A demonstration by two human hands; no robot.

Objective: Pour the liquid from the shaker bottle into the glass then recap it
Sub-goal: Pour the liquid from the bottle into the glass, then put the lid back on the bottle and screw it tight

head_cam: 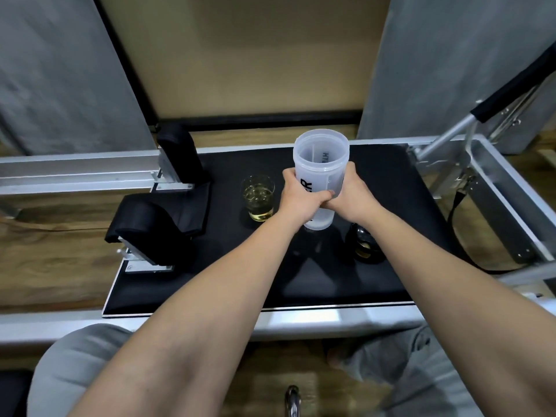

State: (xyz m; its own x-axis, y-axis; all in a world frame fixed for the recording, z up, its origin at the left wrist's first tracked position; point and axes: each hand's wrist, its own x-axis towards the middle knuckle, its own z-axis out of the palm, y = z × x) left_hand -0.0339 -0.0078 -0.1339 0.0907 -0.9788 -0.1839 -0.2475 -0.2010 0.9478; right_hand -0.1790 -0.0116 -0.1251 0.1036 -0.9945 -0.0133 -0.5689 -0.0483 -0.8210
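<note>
The translucent white shaker bottle (319, 167) stands upright with its top uncovered over the black padded platform (376, 188). No liquid shows inside it. My left hand (301, 200) and my right hand (353, 197) both wrap around its lower part. To its left a clear glass (259, 197) holds yellowish liquid in its lower part. The black cap (364, 243) lies on the pad just under my right forearm, to the right of the bottle.
Two black padded blocks (168, 212) on metal brackets stand at the platform's left. A metal frame with a black-handled bar (469, 136) and a strap runs along the right. My knees in grey trousers (78, 365) are below the front rail.
</note>
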